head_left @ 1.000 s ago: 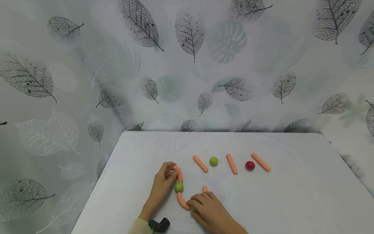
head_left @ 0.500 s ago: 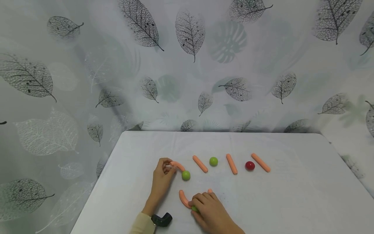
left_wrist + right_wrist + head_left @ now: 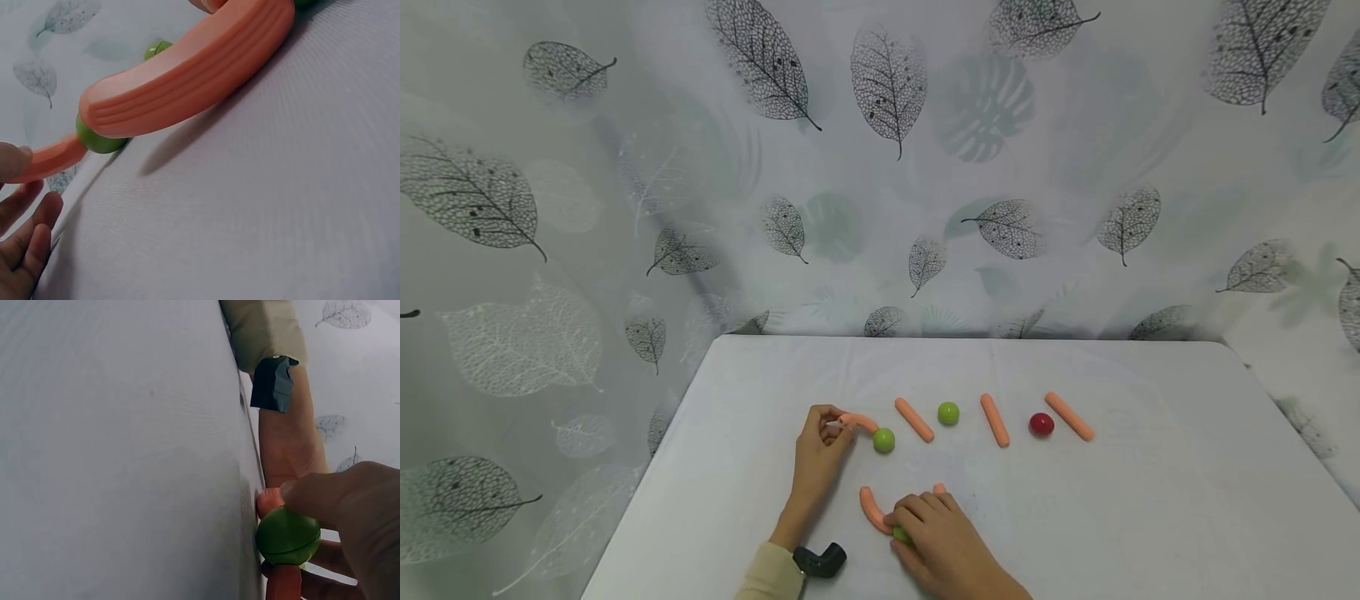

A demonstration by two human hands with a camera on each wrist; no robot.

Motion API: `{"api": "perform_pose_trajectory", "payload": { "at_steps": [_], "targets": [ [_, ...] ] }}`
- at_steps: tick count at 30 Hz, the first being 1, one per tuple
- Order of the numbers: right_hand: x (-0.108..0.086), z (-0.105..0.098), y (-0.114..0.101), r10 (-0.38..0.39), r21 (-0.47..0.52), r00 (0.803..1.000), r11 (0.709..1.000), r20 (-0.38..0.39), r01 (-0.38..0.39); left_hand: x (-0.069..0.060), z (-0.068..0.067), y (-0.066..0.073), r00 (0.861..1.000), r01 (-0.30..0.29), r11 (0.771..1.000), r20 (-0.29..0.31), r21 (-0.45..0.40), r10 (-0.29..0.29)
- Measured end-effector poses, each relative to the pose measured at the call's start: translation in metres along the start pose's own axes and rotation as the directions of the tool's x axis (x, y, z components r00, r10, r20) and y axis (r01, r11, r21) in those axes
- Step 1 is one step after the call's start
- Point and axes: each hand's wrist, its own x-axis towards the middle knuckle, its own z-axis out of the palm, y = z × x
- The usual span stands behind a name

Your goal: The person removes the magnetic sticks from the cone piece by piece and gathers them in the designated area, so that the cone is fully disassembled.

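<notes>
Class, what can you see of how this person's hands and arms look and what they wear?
The left hand and right hand are ungloved. On the left, a beige sleeve bears a bent black piece at its cuff; on the right, no sleeve shows.

leaf-print sheeting (image 3: 1067, 117) around a white table (image 3: 1150, 500) suggests a screened-off workspace.

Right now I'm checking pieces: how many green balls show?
3: near ball, partly hidden by the right hand; middle ball, touching the orange piece the left hand holds; far ball between orange sticks.
</notes>
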Motion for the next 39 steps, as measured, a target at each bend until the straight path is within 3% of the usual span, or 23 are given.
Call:
{"api": "perform_pose_trajectory", "payload": {
  "at_steps": [4, 12, 18, 21, 25, 31, 39],
  "targets": [
    [0.001, 0.0, 0.003, 0.01, 0.084, 0.999, 0.996, -0.049, -0.006, -0.001, 0.0, -0.001, 1.0, -0.01, 1.0, 0.002, -0.001, 0.01],
    [0.019, -0.012, 0.014, 0.199, 0.264, 0.975, 0.95, -0.098, -0.167, -0.001, -0.001, -0.004, 0.996, -0.087, 0.996, 0.007, -0.001, 0.087],
    [0.04, -0.014, 0.026, 0.199, 0.285, 0.947, 0.951, -0.253, -0.124, 0.0, -0.002, -0.006, 0.99, -0.135, 0.991, 0.031, -0.006, 0.135],
    [0.049, -0.013, 0.031, 0.181, 0.288, 0.941, 0.953, -0.288, -0.095, 0.001, -0.002, -0.009, 0.987, -0.151, 0.988, 0.053, -0.026, 0.152],
    [0.056, -0.011, 0.033, 0.21, 0.327, 0.946, 0.937, -0.248, -0.123, 0.0, -0.001, -0.014, 0.982, -0.168, 0.984, 0.082, -0.052, 0.172],
    [0.06, -0.006, 0.033, 0.264, 0.393, 0.956, 0.898, -0.129, -0.195, -0.001, -0.001, -0.015, 0.982, -0.173, 0.983, 0.07, -0.063, 0.177],
    [0.063, -0.003, 0.034, 0.228, 0.469, 0.967, 0.87, -0.112, -0.151, 0.002, -0.003, -0.013, 0.98, -0.182, 0.983, 0.079, -0.04, 0.184]
  ]
}}
